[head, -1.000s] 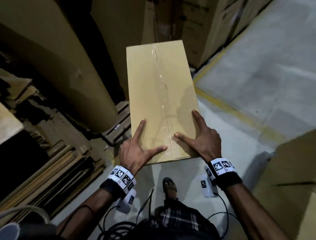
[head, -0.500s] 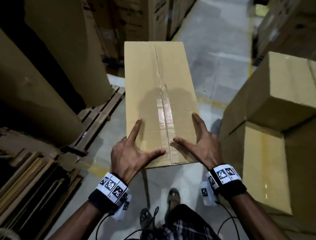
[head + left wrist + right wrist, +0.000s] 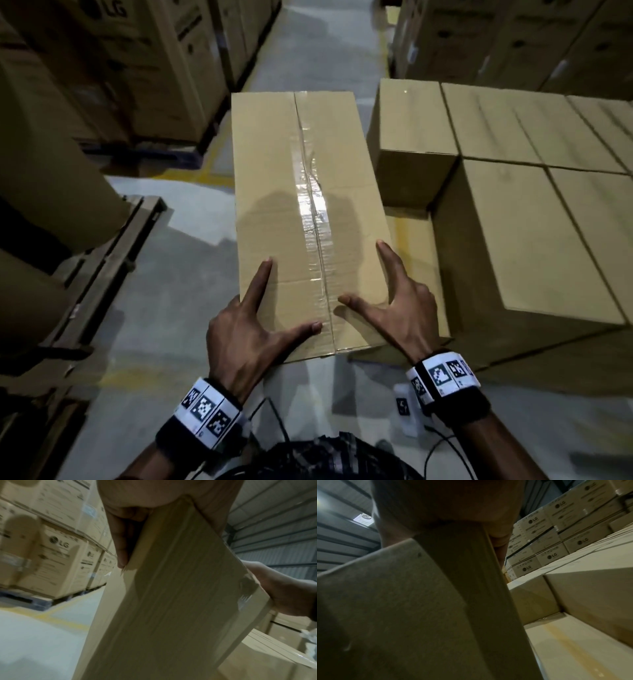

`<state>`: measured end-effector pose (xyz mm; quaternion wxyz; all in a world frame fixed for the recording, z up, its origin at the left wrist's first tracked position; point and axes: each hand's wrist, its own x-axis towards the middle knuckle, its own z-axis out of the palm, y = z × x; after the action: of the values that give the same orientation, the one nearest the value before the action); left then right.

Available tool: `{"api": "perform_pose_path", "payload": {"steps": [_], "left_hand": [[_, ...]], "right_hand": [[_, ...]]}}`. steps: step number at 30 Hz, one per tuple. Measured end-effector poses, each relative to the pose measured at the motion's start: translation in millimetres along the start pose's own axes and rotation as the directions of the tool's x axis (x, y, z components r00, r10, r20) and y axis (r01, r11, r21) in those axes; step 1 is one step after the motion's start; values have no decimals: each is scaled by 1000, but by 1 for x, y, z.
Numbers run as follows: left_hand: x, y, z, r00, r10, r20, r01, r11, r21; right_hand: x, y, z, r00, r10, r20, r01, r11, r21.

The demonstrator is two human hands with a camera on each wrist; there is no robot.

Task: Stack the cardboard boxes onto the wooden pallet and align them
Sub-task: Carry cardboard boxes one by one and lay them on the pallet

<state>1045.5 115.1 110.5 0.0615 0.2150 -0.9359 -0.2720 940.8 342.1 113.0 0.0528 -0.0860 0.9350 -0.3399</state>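
The left hand (image 3: 251, 329) and right hand (image 3: 404, 310) grasp the near corners of a taped cardboard box (image 3: 308, 205), thumbs and forefingers spread on top, other fingers wrapped underneath. The box is carried above the floor (image 3: 178, 274), just left of stacked boxes (image 3: 513, 205). A wooden pallet (image 3: 113, 246) lies farther left.
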Motion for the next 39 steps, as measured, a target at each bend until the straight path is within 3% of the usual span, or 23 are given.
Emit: {"api": "perform_pose_path", "payload": {"steps": [6,11,17,26,34,39], "left_hand": [[-52,91,77,997,29,66,-27,999,-38],[-77,132,118,992,16,129,-20,999,32],[-79,145,144,980,40,196,-62,992,106],[-44,144,189,941,106,323,-151,982,117],[-18,141,226,912,116,394,-168,980,101],[-5,138,238,906,113,408,-167,981,100]], "right_hand": [[-30,108,-74,998,64,29,-65,998,23],[-49,165,-101,982,162,101,-161,987,-18],[-63,197,-106,957,259,126,-263,965,14],[-56,235,-81,938,346,26,-346,938,1],[-25,265,-67,903,421,90,-423,906,3],[-14,274,-62,907,402,129,-399,916,-50]]}}
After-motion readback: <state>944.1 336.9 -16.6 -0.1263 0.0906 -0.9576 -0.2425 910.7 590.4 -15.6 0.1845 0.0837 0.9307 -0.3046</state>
